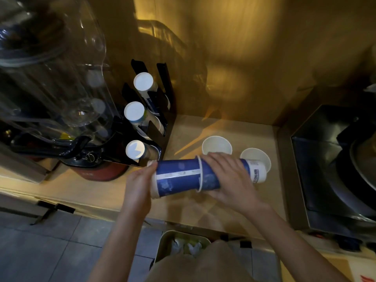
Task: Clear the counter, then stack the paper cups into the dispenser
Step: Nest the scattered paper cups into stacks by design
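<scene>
Cups (pixel 216 146) upright behind held stack (pixel 183 177).

You are looking at a wood-panelled wall (pixel 244 58) glowing under warm yellow light, shadows lying across it. A pale wooden counter (pixel 223 127) is running beneath it; grey floor tiles (pixel 50 247) are showing lower left.
</scene>
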`<state>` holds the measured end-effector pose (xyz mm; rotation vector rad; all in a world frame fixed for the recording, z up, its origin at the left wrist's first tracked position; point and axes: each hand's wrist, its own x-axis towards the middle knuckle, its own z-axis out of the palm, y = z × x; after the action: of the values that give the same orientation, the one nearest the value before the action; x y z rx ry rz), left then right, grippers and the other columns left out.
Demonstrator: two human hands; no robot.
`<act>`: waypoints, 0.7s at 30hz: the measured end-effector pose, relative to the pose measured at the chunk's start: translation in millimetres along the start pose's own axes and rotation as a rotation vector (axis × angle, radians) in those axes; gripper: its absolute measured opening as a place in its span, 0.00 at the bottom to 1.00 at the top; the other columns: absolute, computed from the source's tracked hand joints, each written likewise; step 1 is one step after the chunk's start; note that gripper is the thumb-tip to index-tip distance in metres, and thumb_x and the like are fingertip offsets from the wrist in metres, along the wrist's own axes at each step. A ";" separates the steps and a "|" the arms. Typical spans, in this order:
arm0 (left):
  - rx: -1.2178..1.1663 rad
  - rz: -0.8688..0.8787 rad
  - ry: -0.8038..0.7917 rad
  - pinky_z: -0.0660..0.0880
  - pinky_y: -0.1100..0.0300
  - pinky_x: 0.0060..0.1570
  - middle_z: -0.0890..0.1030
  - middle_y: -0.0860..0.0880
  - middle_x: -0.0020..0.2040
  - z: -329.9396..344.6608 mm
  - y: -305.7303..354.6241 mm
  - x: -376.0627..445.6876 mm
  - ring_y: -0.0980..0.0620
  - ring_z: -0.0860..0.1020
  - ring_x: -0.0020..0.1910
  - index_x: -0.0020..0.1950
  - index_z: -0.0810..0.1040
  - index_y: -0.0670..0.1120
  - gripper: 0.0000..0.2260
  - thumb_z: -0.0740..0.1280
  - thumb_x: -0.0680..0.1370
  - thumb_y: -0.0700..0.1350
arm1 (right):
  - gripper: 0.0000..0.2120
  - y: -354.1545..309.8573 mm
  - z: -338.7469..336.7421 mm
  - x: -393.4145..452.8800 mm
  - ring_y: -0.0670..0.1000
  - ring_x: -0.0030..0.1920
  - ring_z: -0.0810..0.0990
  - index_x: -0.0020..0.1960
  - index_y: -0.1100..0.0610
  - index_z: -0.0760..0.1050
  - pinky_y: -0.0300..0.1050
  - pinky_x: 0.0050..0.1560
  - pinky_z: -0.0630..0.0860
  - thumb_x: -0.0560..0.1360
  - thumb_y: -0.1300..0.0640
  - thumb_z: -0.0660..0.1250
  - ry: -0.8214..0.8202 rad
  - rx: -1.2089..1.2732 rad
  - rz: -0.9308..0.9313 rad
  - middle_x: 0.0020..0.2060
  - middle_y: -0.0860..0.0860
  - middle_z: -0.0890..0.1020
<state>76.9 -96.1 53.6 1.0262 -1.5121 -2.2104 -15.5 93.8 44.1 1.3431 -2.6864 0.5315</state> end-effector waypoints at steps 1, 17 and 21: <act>-0.041 -0.017 0.009 0.77 0.64 0.30 0.83 0.48 0.31 -8.1 3.4 4.2 0.54 0.81 0.27 0.42 0.78 0.41 0.07 0.63 0.76 0.41 | 0.38 7.5 -6.7 -1.6 0.52 0.65 0.71 0.68 0.50 0.60 0.51 0.65 0.67 0.63 0.46 0.73 0.032 0.047 0.044 0.64 0.51 0.74; -0.900 -0.399 -0.216 0.81 0.46 0.33 0.86 0.43 0.46 -17.3 -9.0 8.7 0.46 0.85 0.45 0.51 0.81 0.42 0.36 0.81 0.43 0.34 | 0.44 44.3 -54.5 32.6 0.43 0.64 0.68 0.71 0.52 0.54 0.28 0.58 0.70 0.63 0.48 0.75 0.724 0.834 0.475 0.60 0.41 0.66; -0.885 -0.415 -0.199 0.81 0.48 0.32 0.86 0.42 0.45 -7.9 -15.5 1.3 0.46 0.85 0.44 0.48 0.82 0.41 0.36 0.81 0.41 0.33 | 0.44 40.5 -17.8 39.8 0.41 0.60 0.68 0.70 0.49 0.52 0.24 0.54 0.68 0.64 0.51 0.77 0.522 0.866 0.530 0.58 0.38 0.67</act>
<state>83.8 -95.9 37.6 0.8577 -0.2323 -2.8705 -73.1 92.2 59.3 0.3860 -2.3645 1.9311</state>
